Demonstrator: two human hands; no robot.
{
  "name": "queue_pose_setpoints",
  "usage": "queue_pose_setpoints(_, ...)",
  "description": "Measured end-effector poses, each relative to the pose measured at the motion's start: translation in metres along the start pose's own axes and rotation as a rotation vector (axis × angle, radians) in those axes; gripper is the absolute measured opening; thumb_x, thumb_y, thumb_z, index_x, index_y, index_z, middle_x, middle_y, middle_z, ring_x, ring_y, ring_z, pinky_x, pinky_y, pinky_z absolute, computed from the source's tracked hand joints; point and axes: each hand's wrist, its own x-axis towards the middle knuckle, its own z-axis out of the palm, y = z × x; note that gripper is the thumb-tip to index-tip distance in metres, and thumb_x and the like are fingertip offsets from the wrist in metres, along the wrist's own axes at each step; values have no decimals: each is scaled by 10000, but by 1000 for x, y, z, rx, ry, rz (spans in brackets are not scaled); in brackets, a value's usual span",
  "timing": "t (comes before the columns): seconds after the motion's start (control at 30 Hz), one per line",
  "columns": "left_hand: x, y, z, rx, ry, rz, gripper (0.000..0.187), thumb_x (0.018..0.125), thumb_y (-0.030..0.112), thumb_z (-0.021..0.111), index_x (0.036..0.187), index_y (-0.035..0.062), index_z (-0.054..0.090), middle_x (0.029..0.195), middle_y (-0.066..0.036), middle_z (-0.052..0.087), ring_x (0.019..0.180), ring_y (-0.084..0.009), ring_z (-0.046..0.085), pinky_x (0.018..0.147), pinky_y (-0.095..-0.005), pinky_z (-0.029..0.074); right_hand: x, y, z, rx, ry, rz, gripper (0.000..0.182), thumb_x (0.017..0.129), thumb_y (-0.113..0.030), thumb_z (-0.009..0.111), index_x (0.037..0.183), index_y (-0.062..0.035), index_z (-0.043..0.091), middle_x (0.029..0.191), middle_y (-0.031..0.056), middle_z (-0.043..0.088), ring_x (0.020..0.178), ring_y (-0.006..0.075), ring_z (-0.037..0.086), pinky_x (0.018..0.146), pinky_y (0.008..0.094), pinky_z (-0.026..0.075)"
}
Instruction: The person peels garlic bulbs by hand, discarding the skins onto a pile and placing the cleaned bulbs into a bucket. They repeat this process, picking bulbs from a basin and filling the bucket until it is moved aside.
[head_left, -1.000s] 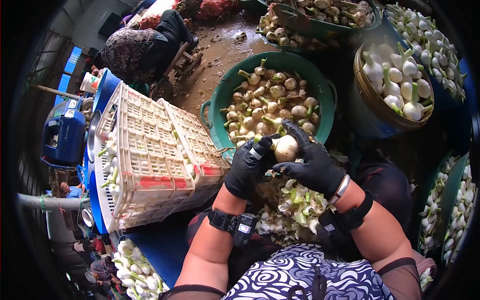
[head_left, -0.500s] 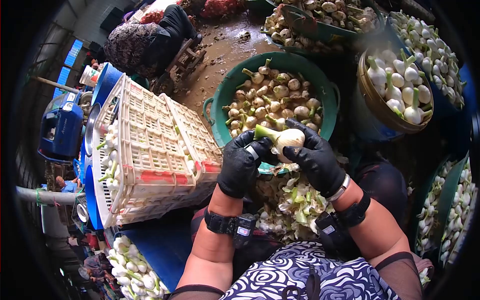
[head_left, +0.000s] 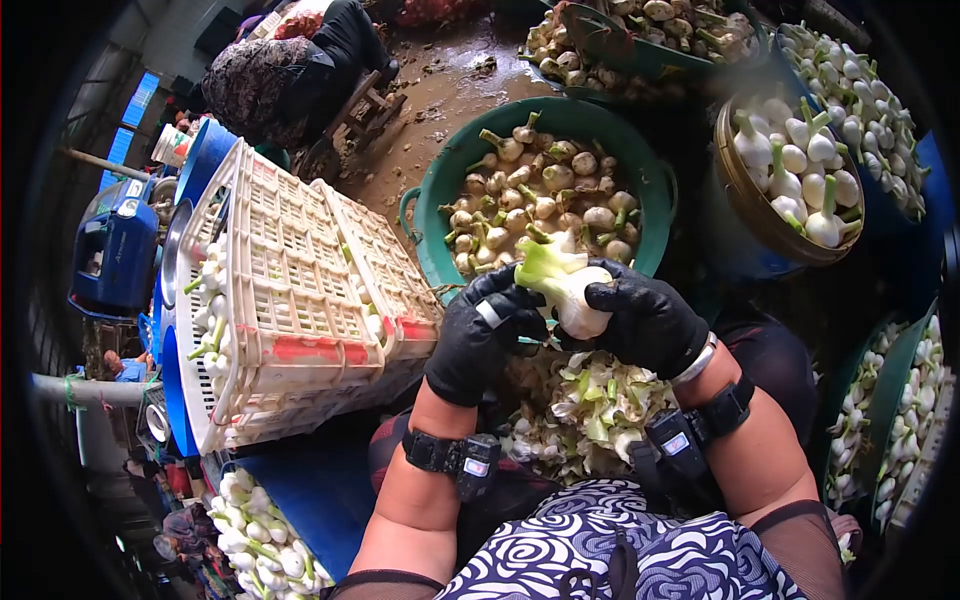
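Observation:
A white garlic bulb [head_left: 582, 305] with a pale green cut stem is gripped by my right hand [head_left: 650, 320], its gloved fingers and thumb around the bulb. My left hand [head_left: 485, 330], also in a black glove, is closed beside the stem, with a white band over one finger. Whatever its fingers pinch is hidden. Just beyond the hands stands a green tub [head_left: 432, 200] of unpeeled garlic bulbs [head_left: 560, 178] in brownish water. Below the hands lies a heap of peeled garlic skins [head_left: 590, 405].
White plastic crates [head_left: 300, 290] stand at left, near a blue container [head_left: 115, 250]. A bucket [head_left: 735, 190] of cleaned garlic stands at right, with more garlic [head_left: 850, 90] behind it. Another person [head_left: 270, 85] sits bent over at the upper left.
The bulb has tilted more upright and looks whiter, its stem leaves now spread. My left hand has drawn slightly left and down from the stem. The view has shifted slightly.

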Motion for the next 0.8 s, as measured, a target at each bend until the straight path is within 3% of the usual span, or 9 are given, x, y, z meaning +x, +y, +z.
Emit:
queue_pose_setpoints(0.1,-1,-1,12,-150,0,-52,257,860,119,588,1082,-9,586,928,-66,643,758,-131,622,693,-272,506,6,3,4,-64,9,-73,518,811,-181,638,1257,-3,445,1117,106,576,960,189,592,844,322,494)
queue_pose_setpoints(0.23,-1,4,11,-5,33,-71,328,812,78,609,1123,-22,574,1009,-80,638,858,-156,625,783,-288,501,9,4,-1,-83,35,-37,330,845,-155,597,1137,-7,553,1017,62,610,904,142,591,819,273,478)
queue_pose_setpoints(0.3,-1,7,15,160,56,-48,310,815,103,597,1102,-13,584,923,-60,644,821,-144,617,744,-271,500,10,4,-11,-1218,76,-589,217,882,-122,547,1052,4,597,995,63,614,892,133,586,809,278,474)
queue_pose_setpoints(0.43,4,9,8,-163,126,44,297,857,192,549,1072,-9,594,889,-59,628,787,-143,601,718,-262,491,7,3,9,-717,182,-625,132,872,-84,545,946,-3,618,885,89,596,804,215,584,735,318,461)
queue_pose_setpoints(0.47,10,0,-11,-109,175,74,296,842,191,567,1053,-14,601,803,-42,592,712,-133,577,673,-258,479,3,-1,16,-1193,64,-885,108,825,-57,568,912,-24,623,864,124,582,789,289,572,710,355,459)
queue_pose_setpoints(0.57,7,2,-25,323,201,223,354,876,284,572,1059,-18,598,834,-67,597,735,-155,600,703,-286,493,-13,22,1,-1770,-238,-390,202,758,-106,589,946,-49,633,857,164,612,784,347,602,679,433,474)
queue_pose_setpoints(0.63,11,4,-31,-362,231,48,406,900,309,548,1131,-25,559,985,-121,629,903,-218,615,836,-350,480,-22,17,0,-1881,-156,53,208,737,-152,601,919,-71,660,813,168,633,762,338,629,673,434,487)
queue_pose_setpoints(0.7,15,1,-45,-406,179,55,424,899,307,548,1158,-29,537,1056,-141,614,970,-245,598,890,-376,453,-19,16,-17,-2048,-27,436,218,728,-183,595,884,-57,679,836,175,652,799,345,634,719,413,500)
queue_pose_setpoints(0.8,15,-3,-37,-487,91,51,443,897,300,549,1187,-33,513,1142,-157,592,1036,-268,579,956,-396,417,-26,20,-26,-1722,-7,211,311,730,-270,645,921,-25,653,864,183,649,840,349,625,764,406,491)
